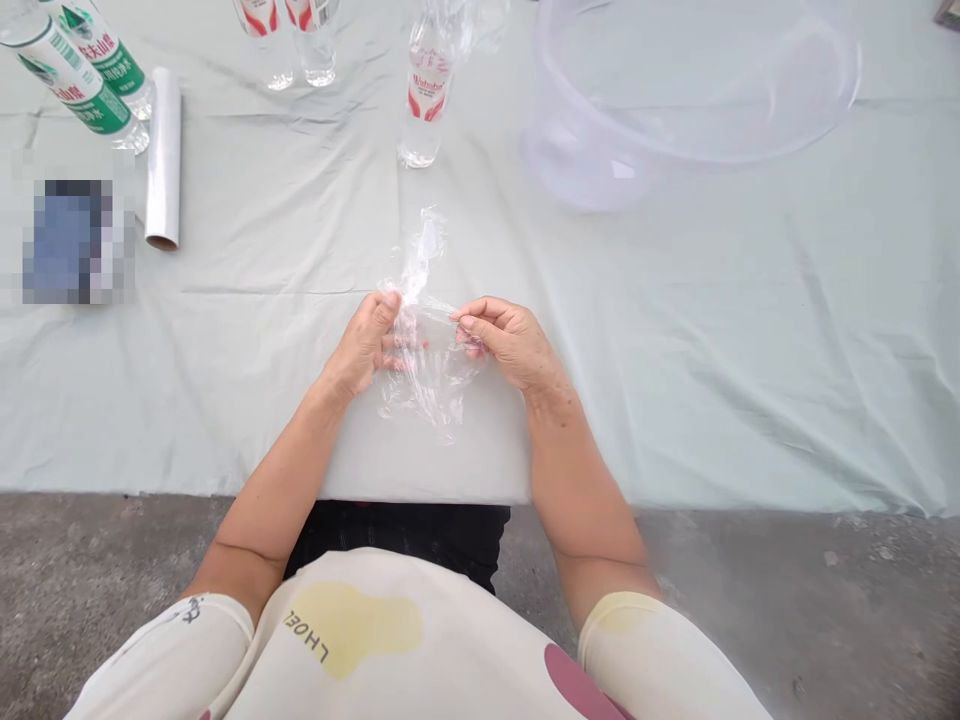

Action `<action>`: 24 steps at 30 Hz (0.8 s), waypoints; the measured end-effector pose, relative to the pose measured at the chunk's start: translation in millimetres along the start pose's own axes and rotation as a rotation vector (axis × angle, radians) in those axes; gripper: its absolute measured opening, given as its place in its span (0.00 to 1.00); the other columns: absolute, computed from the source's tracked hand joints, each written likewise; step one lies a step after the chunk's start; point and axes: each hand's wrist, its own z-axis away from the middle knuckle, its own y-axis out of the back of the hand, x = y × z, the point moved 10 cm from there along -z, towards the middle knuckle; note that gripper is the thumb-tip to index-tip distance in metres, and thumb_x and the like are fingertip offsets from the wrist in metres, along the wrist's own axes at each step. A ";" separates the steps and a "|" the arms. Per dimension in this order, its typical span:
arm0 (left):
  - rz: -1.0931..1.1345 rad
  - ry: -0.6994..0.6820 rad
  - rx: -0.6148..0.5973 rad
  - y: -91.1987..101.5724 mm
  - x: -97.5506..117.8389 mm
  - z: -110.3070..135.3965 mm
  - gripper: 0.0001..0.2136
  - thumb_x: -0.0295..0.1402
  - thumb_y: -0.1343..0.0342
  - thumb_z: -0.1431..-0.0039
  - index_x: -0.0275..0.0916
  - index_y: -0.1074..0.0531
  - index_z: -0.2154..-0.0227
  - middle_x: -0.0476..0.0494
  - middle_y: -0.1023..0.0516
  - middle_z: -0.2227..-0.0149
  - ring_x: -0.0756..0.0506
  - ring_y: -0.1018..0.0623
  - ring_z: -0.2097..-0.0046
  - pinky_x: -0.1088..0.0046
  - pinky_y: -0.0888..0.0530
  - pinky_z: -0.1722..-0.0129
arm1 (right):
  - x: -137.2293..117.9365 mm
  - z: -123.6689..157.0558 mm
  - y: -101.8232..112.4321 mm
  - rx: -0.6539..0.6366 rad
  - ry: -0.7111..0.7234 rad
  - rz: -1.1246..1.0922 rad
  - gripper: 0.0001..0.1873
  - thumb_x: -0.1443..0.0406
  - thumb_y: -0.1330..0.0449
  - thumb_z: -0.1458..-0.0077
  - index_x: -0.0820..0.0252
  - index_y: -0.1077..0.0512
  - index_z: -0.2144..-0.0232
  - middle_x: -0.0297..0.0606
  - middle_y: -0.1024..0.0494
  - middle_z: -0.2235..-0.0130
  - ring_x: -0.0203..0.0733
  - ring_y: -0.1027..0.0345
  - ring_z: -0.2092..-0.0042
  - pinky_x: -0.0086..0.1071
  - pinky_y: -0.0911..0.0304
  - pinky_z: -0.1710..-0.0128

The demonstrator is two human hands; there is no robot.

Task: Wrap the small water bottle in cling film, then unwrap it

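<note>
A crumpled sheet of clear plastic wrap hangs between my two hands above the near part of the table. My left hand grips a gathered part of the wrap under the thumb, with the lower fingers showing through the film. On the other side, my right hand pinches an edge of the wrap between thumb and fingertips. A thin strip of it stretches from hand to hand. One loose bunch sticks up past the left fingertips, and the rest droops below.
Beyond my hands stands a water bottle with a red and white label. Two green-labelled bottles and a roll of plastic wrap lie at far left. A clear basin sits at back right. A pale cloth covers the table.
</note>
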 end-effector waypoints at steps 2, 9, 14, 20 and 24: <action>-0.140 -0.005 0.001 -2.2 0.1 2.7 0.29 0.44 0.31 0.50 0.43 0.35 0.48 0.46 0.22 0.66 0.46 0.20 0.71 0.76 0.29 0.77 | 0.2 0.6 -2.3 -0.017 -0.008 0.008 0.07 0.61 0.37 0.47 0.58 0.23 0.67 0.31 0.28 0.73 0.30 0.39 0.74 0.27 0.41 0.74; -0.205 -0.075 0.288 34.2 16.7 1.6 0.04 0.32 0.41 0.43 0.39 0.31 0.68 0.50 0.25 0.74 0.51 0.26 0.80 0.79 0.34 0.84 | -0.3 1.2 47.8 0.267 -0.047 0.044 0.05 0.68 0.41 0.53 0.60 0.25 0.71 0.29 0.30 0.76 0.28 0.40 0.77 0.24 0.44 0.76; 0.054 -0.032 0.317 52.1 16.3 -2.3 0.08 0.29 0.39 0.47 0.38 0.34 0.75 0.51 0.28 0.75 0.54 0.28 0.80 0.81 0.40 0.86 | 2.1 6.3 84.3 0.437 -0.117 0.034 0.07 0.72 0.44 0.59 0.62 0.27 0.74 0.28 0.32 0.79 0.27 0.44 0.79 0.24 0.48 0.79; 0.268 -0.045 0.425 73.3 14.4 -4.0 0.08 0.29 0.42 0.44 0.38 0.35 0.75 0.52 0.32 0.77 0.56 0.33 0.80 0.81 0.41 0.85 | 7.4 21.2 119.4 0.568 -0.200 0.137 0.10 0.73 0.45 0.60 0.62 0.27 0.73 0.28 0.33 0.79 0.28 0.44 0.79 0.24 0.49 0.80; 0.065 -0.155 0.507 79.2 27.6 2.5 0.06 0.30 0.44 0.42 0.40 0.37 0.71 0.52 0.33 0.74 0.55 0.33 0.79 0.79 0.38 0.83 | 10.1 26.8 131.0 0.608 -0.209 0.239 0.11 0.74 0.46 0.59 0.61 0.27 0.72 0.29 0.31 0.77 0.28 0.43 0.78 0.24 0.47 0.78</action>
